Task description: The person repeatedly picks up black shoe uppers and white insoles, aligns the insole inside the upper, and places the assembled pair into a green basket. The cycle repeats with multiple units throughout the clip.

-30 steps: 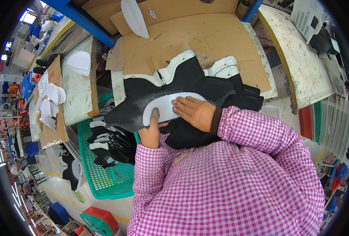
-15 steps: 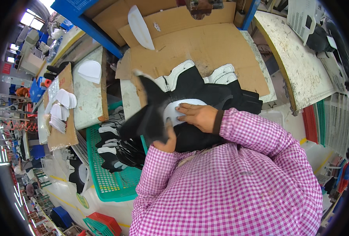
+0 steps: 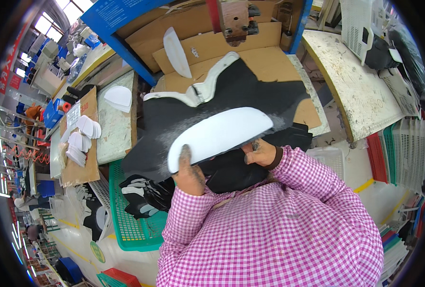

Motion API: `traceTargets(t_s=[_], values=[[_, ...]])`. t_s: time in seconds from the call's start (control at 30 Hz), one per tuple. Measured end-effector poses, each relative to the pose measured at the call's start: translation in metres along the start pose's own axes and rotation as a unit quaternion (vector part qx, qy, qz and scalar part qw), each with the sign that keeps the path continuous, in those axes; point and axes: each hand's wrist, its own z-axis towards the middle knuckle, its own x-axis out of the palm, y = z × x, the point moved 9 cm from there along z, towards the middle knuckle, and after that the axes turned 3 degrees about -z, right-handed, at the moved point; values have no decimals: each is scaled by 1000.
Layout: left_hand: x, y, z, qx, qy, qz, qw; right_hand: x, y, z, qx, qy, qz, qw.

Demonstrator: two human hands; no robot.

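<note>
Spread out in front of me is a black shoe upper (image 3: 241,95) with a white padded, notched far edge. A smooth white half-moon piece (image 3: 219,134) lies along its near edge. My left hand (image 3: 190,173) grips the near left edge, thumb on top of the white piece and fingers hidden below. At the near right edge, my right hand (image 3: 261,152) pinches the black upper, its other fingers partly hidden underneath. More black pieces (image 3: 296,136) lie beneath the held upper.
Behind stands a blue-framed machine (image 3: 138,62) with a metal head (image 3: 235,21) and cardboard lining (image 3: 250,43). A loose white piece (image 3: 176,52) leans there. On the left are a green basket (image 3: 128,239) of uppers and stacked white pieces (image 3: 78,148). A worn table (image 3: 351,76) stands right.
The black upper has been turned and spread flat, lifted toward me, showing the whole white half-moon. My right hand moved from lying on the white piece to the near right edge.
</note>
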Motion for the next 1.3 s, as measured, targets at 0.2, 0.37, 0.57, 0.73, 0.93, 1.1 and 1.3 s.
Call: traceTargets(t_s=[0.2,0.37,0.57,0.73,0.93,1.1,1.3], values=[[90,18,-2,-128,154,-81,976,-46,24,-14,-53,-205,209,955],[127,29,-28,-168,379,-4,910,-119,48,-50,-93,-400,208,888],[136,44,7,-112,397,-61,909,-146,54,-72,-110,-415,281,859],[169,49,-9,-159,401,-237,870,-126,43,-63,-105,-433,189,875],[159,42,-13,-229,213,-411,857,-105,58,-61,-127,-453,-48,881],[129,31,2,-116,106,-227,961,-91,59,-54,-105,-407,-133,897],[116,36,-4,-116,56,-145,981,-85,41,-41,-100,-350,128,923]])
